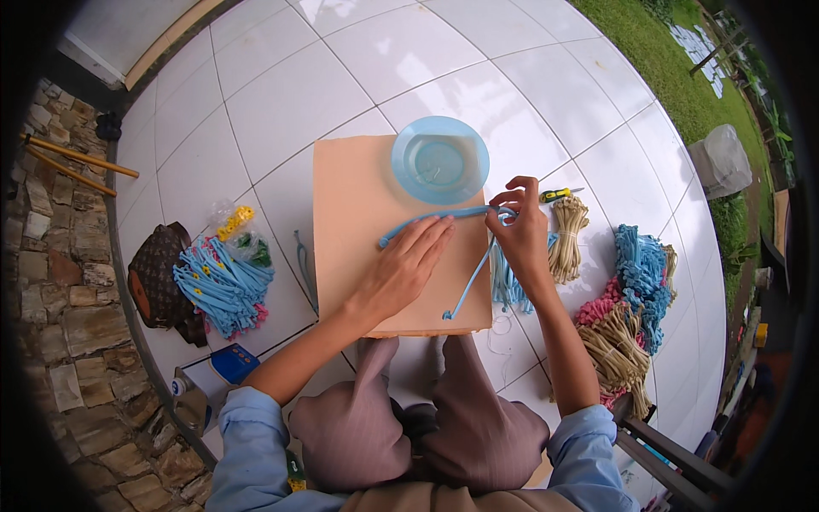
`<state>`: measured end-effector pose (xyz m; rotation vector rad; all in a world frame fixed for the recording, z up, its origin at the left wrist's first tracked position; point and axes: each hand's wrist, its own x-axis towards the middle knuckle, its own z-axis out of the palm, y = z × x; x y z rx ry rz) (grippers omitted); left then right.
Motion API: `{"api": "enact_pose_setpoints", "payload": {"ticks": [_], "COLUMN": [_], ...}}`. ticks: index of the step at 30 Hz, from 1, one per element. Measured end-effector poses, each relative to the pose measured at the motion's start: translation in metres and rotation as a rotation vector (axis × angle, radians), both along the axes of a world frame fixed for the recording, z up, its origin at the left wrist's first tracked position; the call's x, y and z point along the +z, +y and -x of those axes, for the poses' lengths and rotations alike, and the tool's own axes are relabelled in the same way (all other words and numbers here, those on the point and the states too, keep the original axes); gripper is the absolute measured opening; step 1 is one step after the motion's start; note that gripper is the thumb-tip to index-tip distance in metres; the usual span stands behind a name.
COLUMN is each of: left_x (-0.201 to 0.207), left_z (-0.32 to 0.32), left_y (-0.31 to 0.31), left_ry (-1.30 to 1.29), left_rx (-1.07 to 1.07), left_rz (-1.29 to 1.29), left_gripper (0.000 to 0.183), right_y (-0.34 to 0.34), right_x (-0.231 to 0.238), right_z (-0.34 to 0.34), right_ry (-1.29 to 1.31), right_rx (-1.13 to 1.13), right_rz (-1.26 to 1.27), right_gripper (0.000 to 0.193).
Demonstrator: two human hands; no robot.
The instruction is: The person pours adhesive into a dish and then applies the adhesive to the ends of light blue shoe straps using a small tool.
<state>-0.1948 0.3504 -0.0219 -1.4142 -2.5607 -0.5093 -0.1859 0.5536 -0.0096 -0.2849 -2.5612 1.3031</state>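
A light-blue fabric cord [465,212] lies across the upper part of a tan board [350,183] in front of me. My left hand [409,264] rests flat on the board, fingers stretched out, the tips touching the cord near its left part. At the board's right edge my right hand [522,224] is closed in a pinch on the cord, where it curls into a loop. A thinner tail of the cord [471,286] runs down from there to a small knotted end. Just beyond the cord stands a clear blue bowl [401,164].
Blue cords with yellow bits [223,286] lie at left, beside a brown patterned bag [155,273]. To the right are a beige cord bundle [567,243], a green-and-yellow screwdriver [556,195], and a pile of blue [641,277], pink and beige bundles. White tiles surround the board.
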Motion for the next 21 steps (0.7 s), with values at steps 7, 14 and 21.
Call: {"api": "enact_pose_setpoints", "payload": {"ticks": [7, 14, 21], "left_x": [-0.001, -0.001, 0.005], "left_z": [-0.001, 0.000, 0.002], "left_y": [0.004, 0.002, 0.003], "left_ry": [-0.092, -0.099, -0.083], "left_rx": [0.034, 0.065, 0.061], "left_rz": [-0.036, -0.021, 0.012], "left_gripper": [0.058, 0.060, 0.060], "right_y": [0.008, 0.020, 0.046], "right_x": [-0.008, -0.003, -0.009], "right_z": [0.001, 0.003, 0.000], "right_ry": [0.019, 0.005, 0.024], "right_rx": [0.063, 0.267, 0.446], "right_rz": [0.022, -0.033, -0.046], "right_gripper": [0.043, 0.043, 0.045]}}
